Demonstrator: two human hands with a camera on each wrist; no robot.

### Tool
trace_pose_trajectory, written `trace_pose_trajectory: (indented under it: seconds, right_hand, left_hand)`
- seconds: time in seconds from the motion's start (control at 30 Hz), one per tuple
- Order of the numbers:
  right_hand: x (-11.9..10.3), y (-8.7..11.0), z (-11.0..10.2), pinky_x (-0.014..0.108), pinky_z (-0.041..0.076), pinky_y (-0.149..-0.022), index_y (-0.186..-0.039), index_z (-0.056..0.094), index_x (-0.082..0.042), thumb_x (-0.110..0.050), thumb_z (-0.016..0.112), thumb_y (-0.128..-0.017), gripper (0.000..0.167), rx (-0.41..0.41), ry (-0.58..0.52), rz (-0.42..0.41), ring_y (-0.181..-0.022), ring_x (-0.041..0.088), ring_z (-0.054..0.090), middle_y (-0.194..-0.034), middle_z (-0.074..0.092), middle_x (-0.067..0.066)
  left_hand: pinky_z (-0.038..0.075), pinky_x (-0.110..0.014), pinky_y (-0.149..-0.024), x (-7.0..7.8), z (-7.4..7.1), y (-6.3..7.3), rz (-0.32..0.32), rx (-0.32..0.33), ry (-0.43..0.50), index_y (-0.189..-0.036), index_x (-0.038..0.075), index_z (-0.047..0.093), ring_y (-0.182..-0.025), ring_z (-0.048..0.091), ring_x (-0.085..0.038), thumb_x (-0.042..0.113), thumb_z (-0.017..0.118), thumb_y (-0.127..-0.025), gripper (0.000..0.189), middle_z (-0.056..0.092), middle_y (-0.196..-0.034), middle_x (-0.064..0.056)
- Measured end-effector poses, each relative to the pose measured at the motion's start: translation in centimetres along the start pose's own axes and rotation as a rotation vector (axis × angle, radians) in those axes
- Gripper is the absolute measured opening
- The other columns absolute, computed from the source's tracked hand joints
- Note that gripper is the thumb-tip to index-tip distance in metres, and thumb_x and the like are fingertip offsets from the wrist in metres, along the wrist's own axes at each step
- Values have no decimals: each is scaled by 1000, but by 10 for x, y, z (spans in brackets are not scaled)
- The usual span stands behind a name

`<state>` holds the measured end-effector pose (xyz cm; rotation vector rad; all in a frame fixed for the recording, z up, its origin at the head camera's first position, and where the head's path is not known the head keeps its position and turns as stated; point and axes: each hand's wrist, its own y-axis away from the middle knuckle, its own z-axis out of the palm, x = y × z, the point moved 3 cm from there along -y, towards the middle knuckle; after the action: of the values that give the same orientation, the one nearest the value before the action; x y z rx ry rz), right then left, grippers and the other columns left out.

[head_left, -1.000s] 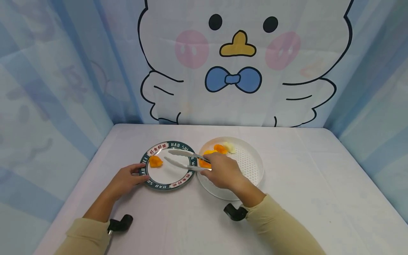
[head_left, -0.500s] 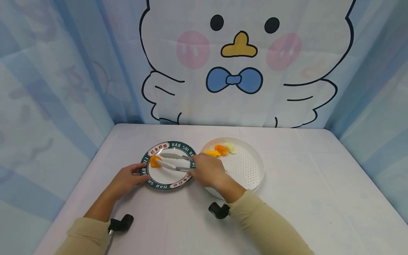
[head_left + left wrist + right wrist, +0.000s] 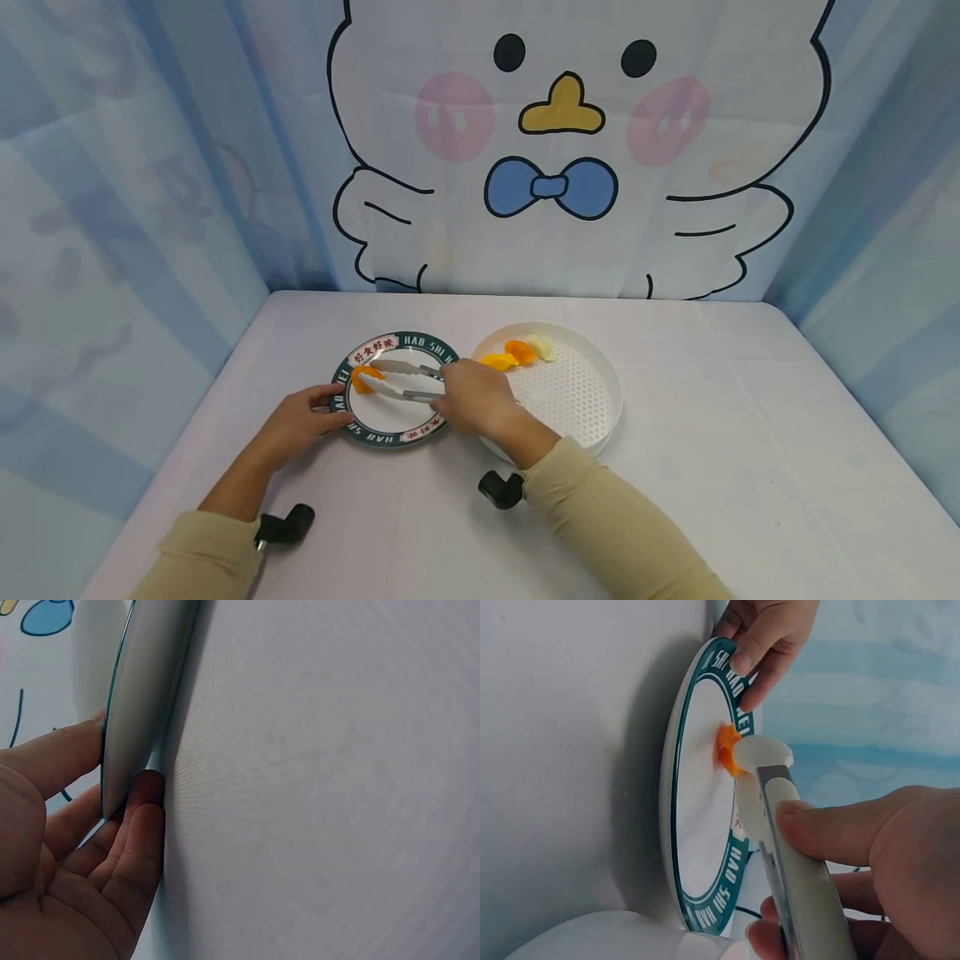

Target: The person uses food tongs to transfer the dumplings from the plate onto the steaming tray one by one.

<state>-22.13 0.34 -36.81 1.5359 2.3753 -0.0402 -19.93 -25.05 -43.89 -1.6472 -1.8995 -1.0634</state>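
Note:
In the head view, my left hand [image 3: 300, 421] holds the near-left rim of a white plate [image 3: 416, 435] with a green lettered border, thumb above and fingers underneath. The plate's edge [image 3: 142, 682] sits between thumb and fingers in the left wrist view. A small orange piece [image 3: 362, 383] lies on the plate's left part. My right hand [image 3: 476, 396] grips metal tongs [image 3: 420, 396] with pale tips, thumb along one arm [image 3: 799, 855]. Spread slightly apart, the tips reach the orange piece and overlap it in both the head and right wrist views.
A round white dish [image 3: 581, 417] with a dimpled bottom stands just right of the plate. On it lie a yellow piece [image 3: 498, 362], an orange piece [image 3: 521, 352] and a pale one [image 3: 542, 347]. My right hand and forearm cover its left part.
My right hand has moved left from over the dish, carrying the tongs to the orange piece on the plate. My left hand keeps its place on the rim.

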Motion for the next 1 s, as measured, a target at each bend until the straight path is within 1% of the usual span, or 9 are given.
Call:
trace_pose_trajectory:
  seconds: [0.1, 0.23, 0.4, 0.47, 0.5, 0.6, 0.7, 0.87, 1.0]
  right_hand:
    - [4, 1, -2, 29, 46, -62, -120, 67, -6, -34, 69, -95, 37, 4, -37, 4, -77, 19, 56, -94, 60, 3]
    - [10, 5, -8, 30, 46, -63, -123, 67, -6, -32, 68, -95, 38, 35, -86, -4, -78, 19, 57, -93, 61, 3]
    - [24, 14, -17, 33, 50, -73, -131, 64, -6, -31, 67, -96, 44, 89, -128, -14, -86, 19, 58, -107, 67, 4]
    - [32, 18, -21, 36, 51, -77, -131, 65, -7, -32, 68, -96, 43, 113, -134, -6, -88, 18, 58, -112, 68, 4]
    - [36, 21, -23, 38, 51, -77, -129, 66, -9, -33, 68, -95, 42, 128, -140, -3, -89, 18, 58, -112, 68, 3]
    - [50, 30, -31, 38, 51, -70, -123, 69, -12, -33, 69, -94, 36, 168, -154, 1, -84, 18, 58, -103, 69, 0]
    - [63, 41, -38, 35, 47, -62, -123, 69, -11, -31, 69, -92, 37, 197, -179, 3, -78, 19, 57, -98, 68, -1]
    - [84, 58, -44, 33, 45, -62, -133, 64, -5, -30, 69, -93, 47, 224, -177, 13, -77, 20, 55, -112, 70, 6]
    - [97, 72, -46, 34, 46, -62, -135, 62, -3, -29, 71, -93, 50, 241, -168, 36, -78, 20, 55, -116, 69, 10]
  left_hand:
    - [37, -61, -106, 1, 0, 0, -6, -1, 1, -147, -2, 44, -129, 41, -48, 36, 73, -91, 73, 42, -144, -34]
    - [37, -61, -106, 1, 1, 0, -11, 3, -5, -148, -1, 44, -129, 41, -48, 36, 73, -91, 74, 43, -144, -34]
    - [36, -61, -106, 2, 1, 0, -1, 8, -16, -148, -2, 43, -131, 40, -50, 37, 73, -91, 75, 43, -144, -34]
    - [36, -61, -106, 1, 1, 0, 5, 8, -16, -147, -2, 43, -132, 40, -50, 36, 73, -91, 75, 43, -144, -34]
    - [37, -61, -106, 1, 1, 0, 8, 8, -18, -147, -2, 43, -132, 40, -50, 36, 73, -91, 74, 43, -144, -34]
    - [37, -61, -106, 1, 2, 0, 16, 11, -19, -147, -2, 43, -132, 40, -50, 36, 73, -91, 74, 43, -144, -34]
    - [37, -61, -106, 0, 2, -1, 17, 19, -20, -147, -3, 43, -133, 39, -50, 36, 72, -91, 74, 43, -144, -34]
    - [37, -61, -106, 0, 2, 0, 13, 25, -16, -146, -4, 44, -133, 38, -51, 33, 72, -91, 72, 43, -144, -35]
    - [37, -61, -106, 0, 2, 0, 12, 25, -20, -146, -4, 45, -133, 38, -51, 34, 73, -91, 72, 43, -143, -35]
